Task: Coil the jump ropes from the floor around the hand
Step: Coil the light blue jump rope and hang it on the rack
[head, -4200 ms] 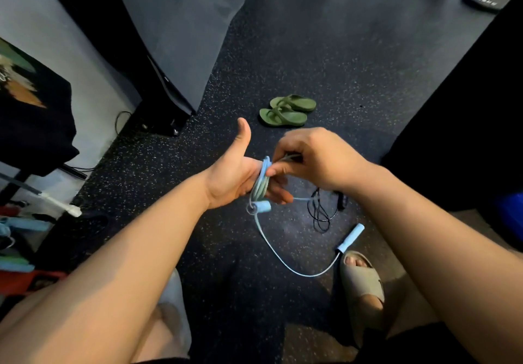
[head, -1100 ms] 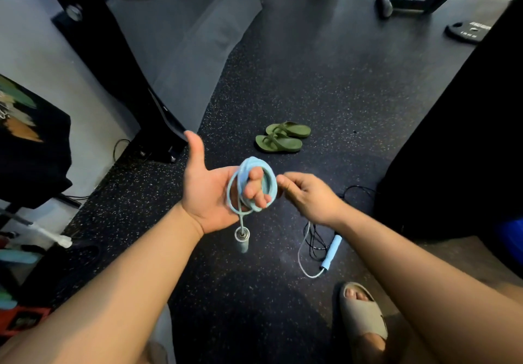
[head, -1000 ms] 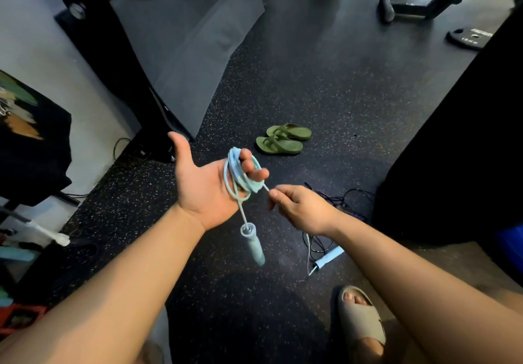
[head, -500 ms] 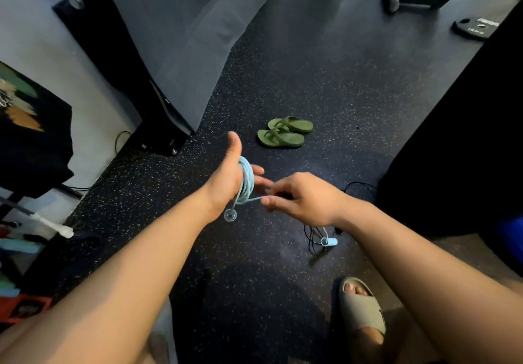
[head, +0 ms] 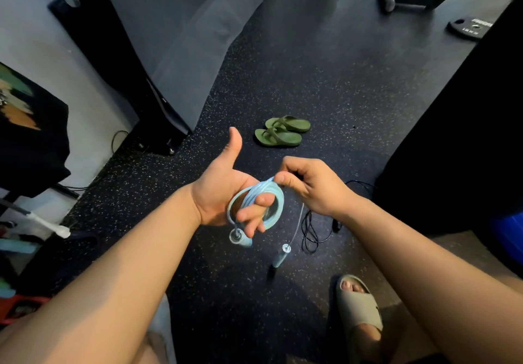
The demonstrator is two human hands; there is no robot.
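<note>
A light blue jump rope [head: 276,205] is wound in several loops around the fingers of my left hand [head: 223,191], whose thumb points up. One blue handle [head: 240,238] dangles just below that hand. My right hand [head: 312,187] pinches the rope at the top of the coil. From it a short free length hangs down to the second handle [head: 280,257], which hangs above the floor. A black jump rope [head: 312,229] lies tangled on the floor under my right wrist.
A pair of green flip-flops [head: 281,134] lies on the speckled dark floor beyond my hands. My foot in a beige slide [head: 359,310] is at the lower right. A black cabinet [head: 464,143] stands right, a weight plate [head: 471,28] far right, clutter at left.
The coil on my left hand has gained loops and the free length is shorter. The second handle has lifted off the floor and now hangs. My left palm has turned upward.
</note>
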